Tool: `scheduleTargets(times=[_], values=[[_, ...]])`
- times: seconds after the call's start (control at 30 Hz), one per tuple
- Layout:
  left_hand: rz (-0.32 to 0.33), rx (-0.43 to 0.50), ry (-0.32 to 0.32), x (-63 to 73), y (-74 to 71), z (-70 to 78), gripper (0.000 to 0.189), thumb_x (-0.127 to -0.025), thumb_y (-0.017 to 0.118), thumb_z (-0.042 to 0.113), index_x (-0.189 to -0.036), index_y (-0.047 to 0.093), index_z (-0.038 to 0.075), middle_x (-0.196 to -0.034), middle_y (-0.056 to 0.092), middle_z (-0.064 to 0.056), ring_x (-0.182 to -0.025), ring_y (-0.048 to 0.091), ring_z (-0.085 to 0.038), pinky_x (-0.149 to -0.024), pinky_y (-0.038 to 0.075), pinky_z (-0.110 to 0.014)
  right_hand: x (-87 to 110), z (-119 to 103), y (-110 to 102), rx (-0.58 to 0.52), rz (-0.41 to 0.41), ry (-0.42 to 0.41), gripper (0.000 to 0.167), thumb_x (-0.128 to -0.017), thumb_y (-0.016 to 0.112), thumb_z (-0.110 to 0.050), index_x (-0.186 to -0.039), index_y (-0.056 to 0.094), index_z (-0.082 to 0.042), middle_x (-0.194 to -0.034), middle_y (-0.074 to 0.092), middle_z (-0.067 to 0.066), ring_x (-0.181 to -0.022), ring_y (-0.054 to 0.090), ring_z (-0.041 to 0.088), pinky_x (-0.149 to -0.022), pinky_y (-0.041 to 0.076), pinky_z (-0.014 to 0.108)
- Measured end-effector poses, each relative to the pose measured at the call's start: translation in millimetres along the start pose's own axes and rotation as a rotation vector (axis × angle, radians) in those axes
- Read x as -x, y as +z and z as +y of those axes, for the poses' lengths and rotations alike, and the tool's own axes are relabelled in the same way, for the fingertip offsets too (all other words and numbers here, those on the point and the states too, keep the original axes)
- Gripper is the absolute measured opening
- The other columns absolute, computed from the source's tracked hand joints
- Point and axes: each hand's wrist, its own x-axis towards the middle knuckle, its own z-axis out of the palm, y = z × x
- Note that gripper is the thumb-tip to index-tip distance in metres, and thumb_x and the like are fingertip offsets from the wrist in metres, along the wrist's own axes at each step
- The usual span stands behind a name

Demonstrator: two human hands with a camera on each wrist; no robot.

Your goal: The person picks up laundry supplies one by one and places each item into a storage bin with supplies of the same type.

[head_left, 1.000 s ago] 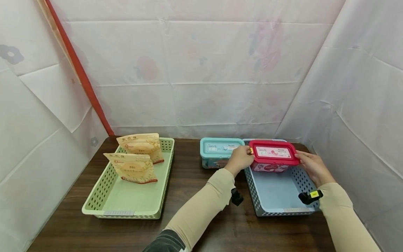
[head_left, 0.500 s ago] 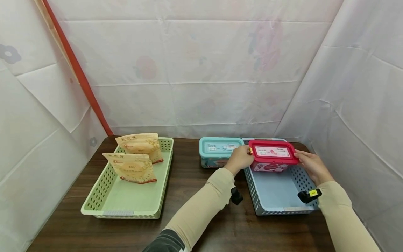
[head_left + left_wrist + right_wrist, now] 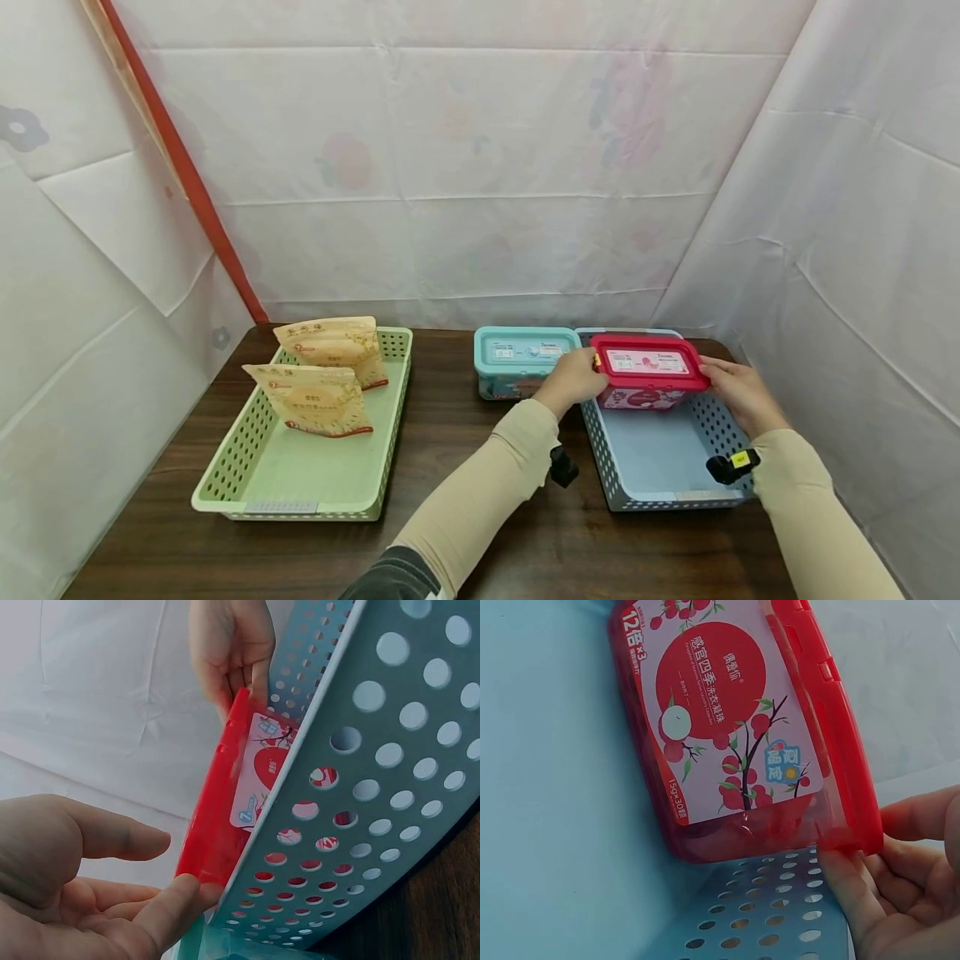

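A red-lidded laundry pod box [image 3: 648, 367] sits level at the back of the blue basket [image 3: 660, 458], held at both ends. My left hand [image 3: 572, 379] grips its left end; in the left wrist view the fingertips [image 3: 184, 889] touch the red lid's end and the thumb is apart from it. At the other end my right hand [image 3: 744, 396] pinches the lid's corner, with thumb and fingers about the rim in the right wrist view. The box's printed side [image 3: 720, 712] faces the basket's front. Left of the basket stands a teal-lidded box [image 3: 517, 354] of like shape.
A green basket [image 3: 315, 483] on the left of the dark wooden table [image 3: 517, 550] holds two yellow pouches, a front one [image 3: 315, 400] and a rear one [image 3: 337, 346]. White sheeting [image 3: 450, 167] closes off the back and both sides.
My right wrist has shifted slightly left. The laundry pod box and my left hand stay nearly where they were; the whole view has drifted a little.
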Motion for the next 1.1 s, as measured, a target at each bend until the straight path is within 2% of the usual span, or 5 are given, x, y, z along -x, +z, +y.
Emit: scheduleTargets(times=[0.13, 0.33, 0.6, 0.9, 1.1], values=[[-0.004, 0.021, -0.017, 0.4, 1.4, 0.8, 0.021, -0.098, 0.062, 0.012, -0.117, 0.064, 0.005, -0.101, 0.066, -0.003, -0.077, 0.056, -0.014, -0.062, 0.046, -0.027, 0.3, -2.3, 0.2, 0.009, -0.008, 0.002, 0.061, -0.11, 0.032, -0.033, -0.158, 0.017, 0.001, -0.159, 0.017, 0.033, -0.142, 0.028, 0.048, -0.111, 0.032, 0.056], [-0.005, 0.032, -0.027, 1.4, 1.5, 2.4, 0.037, -0.098, 0.063, 0.013, -0.134, 0.06, 0.006, -0.119, 0.066, -0.005, -0.098, 0.062, -0.013, -0.084, 0.055, -0.031, 1.3, -3.2, 0.2, 0.007, -0.009, -0.016, 0.06, -0.11, 0.033, -0.033, -0.159, 0.015, -0.002, -0.159, 0.017, 0.032, -0.142, 0.03, 0.047, -0.11, 0.032, 0.055], [-0.038, 0.069, -0.007, 1.8, 1.5, -0.7, 0.044, -0.099, 0.063, 0.016, -0.14, 0.055, 0.006, -0.125, 0.064, -0.006, -0.109, 0.061, -0.015, -0.092, 0.054, -0.036, 4.3, -0.8, 1.6, -0.007, -0.006, -0.017, 0.06, -0.11, 0.036, -0.031, -0.159, 0.016, -0.003, -0.16, 0.017, 0.031, -0.143, 0.028, 0.046, -0.111, 0.031, 0.053], [-0.089, 0.086, 0.0, 4.1, 1.5, -1.5, 0.068, -0.101, 0.059, 0.024, -0.159, 0.028, 0.007, -0.157, 0.039, -0.006, -0.139, 0.04, -0.02, -0.111, 0.039, -0.044, 6.3, -1.5, 5.3, -0.047, 0.037, -0.024, 0.057, -0.11, 0.038, -0.027, -0.158, 0.018, -0.001, -0.16, 0.016, 0.03, -0.143, 0.027, 0.046, -0.111, 0.031, 0.051], [-0.094, 0.06, -0.002, 5.3, 1.5, -0.5, 0.066, -0.101, 0.059, 0.025, -0.157, 0.031, 0.007, -0.155, 0.042, -0.006, -0.137, 0.043, -0.019, -0.11, 0.04, -0.044, 7.5, -3.4, 6.9, -0.042, 0.036, -0.011, 0.056, -0.111, 0.035, -0.025, -0.158, 0.016, -0.002, -0.161, 0.015, 0.029, -0.144, 0.026, 0.045, -0.111, 0.03, 0.052]])
